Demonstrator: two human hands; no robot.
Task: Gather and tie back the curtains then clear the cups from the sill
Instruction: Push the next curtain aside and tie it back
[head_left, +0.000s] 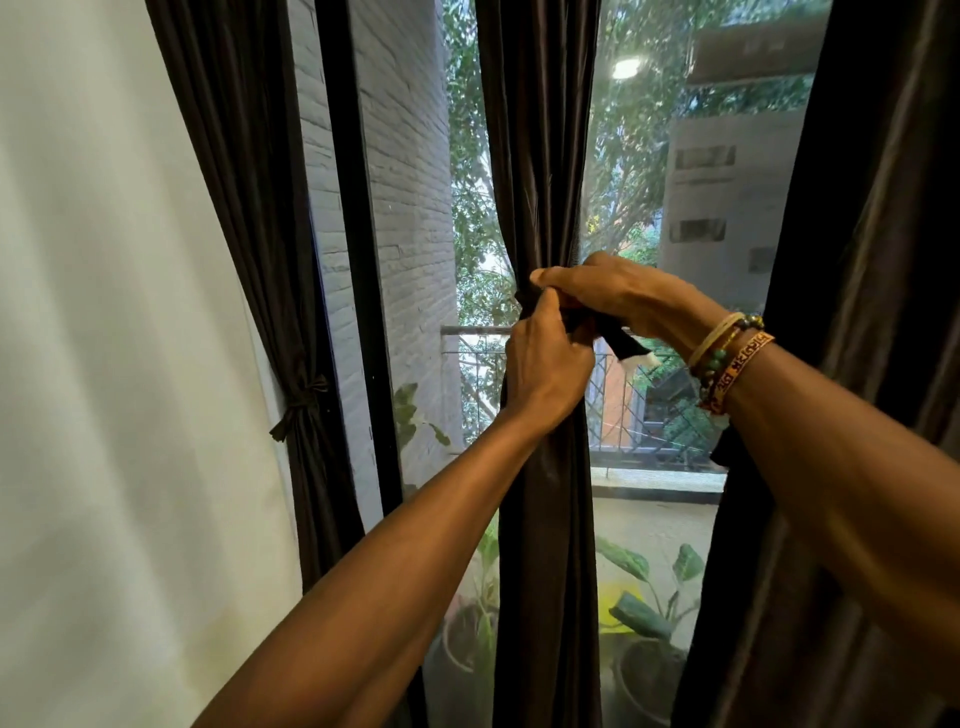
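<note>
A dark brown curtain hangs gathered into a narrow bundle in the middle of the window. My left hand grips the bundle and the dark tie band at about mid height. My right hand reaches over from the right and pinches the same tie band, whose white-tipped end sticks out below my right wrist. At the left, another brown curtain is gathered and held by a knotted tie. No cups or sill are in view.
A third dark curtain hangs at the right edge behind my right forearm. A white wall fills the left. Black window frame stands left of centre. Potted plants and a balcony railing show through the glass.
</note>
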